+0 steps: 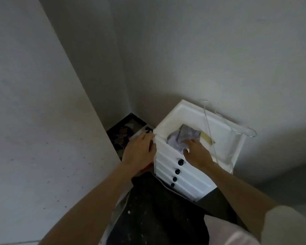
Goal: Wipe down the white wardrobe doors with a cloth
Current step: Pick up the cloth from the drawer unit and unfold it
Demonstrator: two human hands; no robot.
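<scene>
Now we grip the cloth (182, 138) atop the drawer unit (177, 167) with our right hand (196, 152); our left hand (140, 149) clasps its left corner, nearer the wardrobe door (34, 103).

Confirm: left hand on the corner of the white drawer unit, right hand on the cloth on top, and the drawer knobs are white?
Not quite. In the head view the knobs are black. The rest holds: left hand on the drawer unit corner, right hand on the cloth.
</scene>
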